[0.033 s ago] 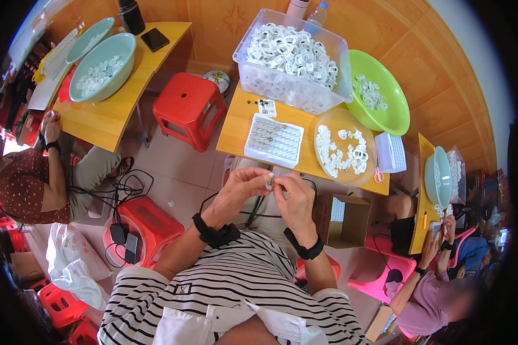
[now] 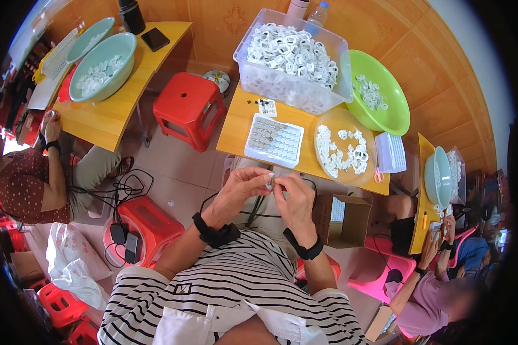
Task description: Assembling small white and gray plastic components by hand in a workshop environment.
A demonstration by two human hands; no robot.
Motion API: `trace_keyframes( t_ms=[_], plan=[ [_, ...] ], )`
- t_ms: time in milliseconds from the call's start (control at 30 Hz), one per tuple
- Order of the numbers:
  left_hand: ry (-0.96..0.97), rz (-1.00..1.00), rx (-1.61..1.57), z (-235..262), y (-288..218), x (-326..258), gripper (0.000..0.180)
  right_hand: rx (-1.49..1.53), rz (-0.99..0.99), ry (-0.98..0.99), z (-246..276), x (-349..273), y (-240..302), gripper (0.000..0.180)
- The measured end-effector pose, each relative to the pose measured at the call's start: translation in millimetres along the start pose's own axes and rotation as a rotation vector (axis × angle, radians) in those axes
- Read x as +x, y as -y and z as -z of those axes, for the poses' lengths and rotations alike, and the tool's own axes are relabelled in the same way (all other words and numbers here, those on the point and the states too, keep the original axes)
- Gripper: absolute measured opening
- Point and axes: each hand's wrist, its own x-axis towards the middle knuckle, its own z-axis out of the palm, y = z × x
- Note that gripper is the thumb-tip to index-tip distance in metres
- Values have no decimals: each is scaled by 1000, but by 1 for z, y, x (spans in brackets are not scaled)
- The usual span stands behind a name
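Observation:
My left hand (image 2: 243,188) is closed in a pinch around a small white plastic part (image 2: 270,183), held above my lap just off the table's front edge. My right hand (image 2: 296,200) meets it from the other side, thumb and fingertips pinching the same part; the fingers hide most of it. Beyond them on the yellow table (image 2: 234,129) lies a white gridded tray (image 2: 275,162) holding rows of small round silvery discs. To its right, a shallow translucent round tray (image 2: 335,179) carries many loose white plastic parts.
A clear bin (image 2: 288,86) heaped with white ring-shaped parts stands at the back, beside a green basin (image 2: 394,115). Pink-handled scissors (image 2: 378,175) lie by the table edge. A red stool (image 2: 185,103) and an open cardboard box (image 2: 351,227) flank me. Co-workers sit left and right.

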Motion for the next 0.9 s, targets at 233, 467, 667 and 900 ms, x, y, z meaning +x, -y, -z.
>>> trace_keyframes(
  t_ms=[233, 467, 667, 900],
  plan=[
    [30, 5, -55, 5, 1, 6, 16, -31, 74, -64, -6, 0, -1, 15],
    [4, -59, 64, 9, 0, 9, 15, -119, 125, 30, -10, -1, -1, 18],
    [14, -25, -95, 11, -5, 11, 13, -136, 124, 49, -11, -3, 10, 31],
    [72, 4, -236, 6, -15, 9, 14, 35, -14, 4, 3, 4, 14, 30]
  ],
)
